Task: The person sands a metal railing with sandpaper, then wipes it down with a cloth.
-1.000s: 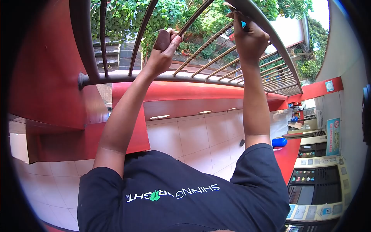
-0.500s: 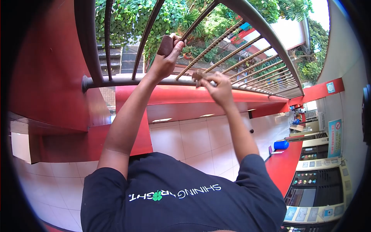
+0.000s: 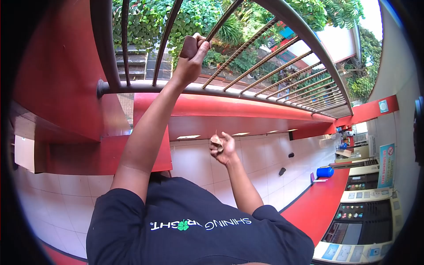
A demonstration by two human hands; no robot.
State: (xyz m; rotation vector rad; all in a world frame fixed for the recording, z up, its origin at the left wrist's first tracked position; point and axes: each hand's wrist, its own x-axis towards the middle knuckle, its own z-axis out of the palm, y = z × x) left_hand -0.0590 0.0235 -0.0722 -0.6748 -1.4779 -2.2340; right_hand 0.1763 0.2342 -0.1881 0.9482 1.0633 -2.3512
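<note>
My left hand [image 3: 192, 64] is raised at the railing [image 3: 247, 95], its fingers closed around one of the slim upright bars. A stiff reddish-brown piece of sandpaper [image 3: 189, 47] sticks out from that grip, against the bar. Lower down, in front of the red ledge, my right hand [image 3: 226, 150] is held away from the railing, palm partly turned up. Between its thumb and curled fingers is a crumpled tan-brown piece [image 3: 216, 143], whose material I cannot make out.
The red ledge [image 3: 198, 106] runs below the railing. Left stands a red wall [image 3: 57, 66] with a cardboard box [image 3: 24, 150] by it. On the tiled floor [image 3: 247, 176] lie dark objects [image 3: 282, 171]. A blue container [image 3: 325, 172] sits on a red surface at right.
My right hand has come away from the bars, down toward my body, still with the tan-brown piece. My left hand keeps its grip on the bar.
</note>
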